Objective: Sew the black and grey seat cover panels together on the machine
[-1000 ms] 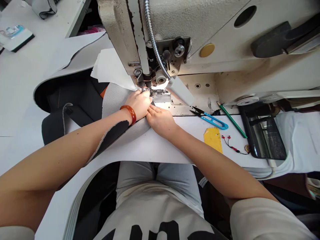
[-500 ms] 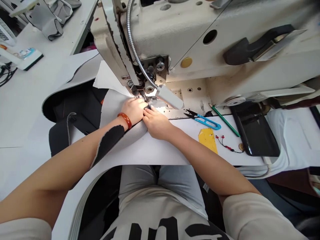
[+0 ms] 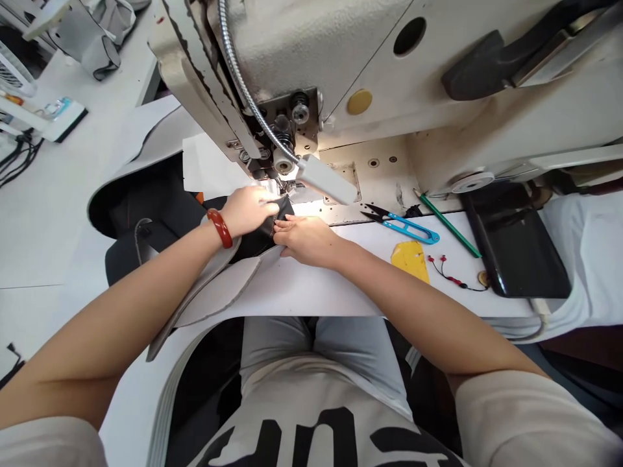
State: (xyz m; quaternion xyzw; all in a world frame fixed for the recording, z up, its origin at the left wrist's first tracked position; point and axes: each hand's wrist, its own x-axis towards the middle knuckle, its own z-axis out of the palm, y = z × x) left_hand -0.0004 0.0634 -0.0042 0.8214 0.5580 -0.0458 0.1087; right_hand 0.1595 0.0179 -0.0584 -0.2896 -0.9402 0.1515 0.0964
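Observation:
My left hand (image 3: 248, 209), with a red bangle on its wrist, lies on a black and grey fabric piece (image 3: 257, 239) just in front of the presser foot (image 3: 281, 185) of a cream industrial sewing machine (image 3: 341, 58). Its fingers press down on the cloth. My right hand (image 3: 304, 237) sits beside it to the right, fingers pinching the black edge of the same piece. A grey underside of the fabric (image 3: 214, 295) trails back toward my lap. The needle itself is hidden behind the machine's lamp (image 3: 326, 178).
Blue thread snips (image 3: 403, 226), a green pencil (image 3: 445, 224), a yellow chalk piece (image 3: 411, 258) and a small red-beaded wire (image 3: 450, 277) lie on the white table to the right. A black tray (image 3: 516, 243) stands further right. Dark fabric (image 3: 146, 201) hangs off at the left.
The fabric has been turned so its black side now shows under my hands instead of the grey side. Both hands stay at the presser foot; my view has shifted slightly.

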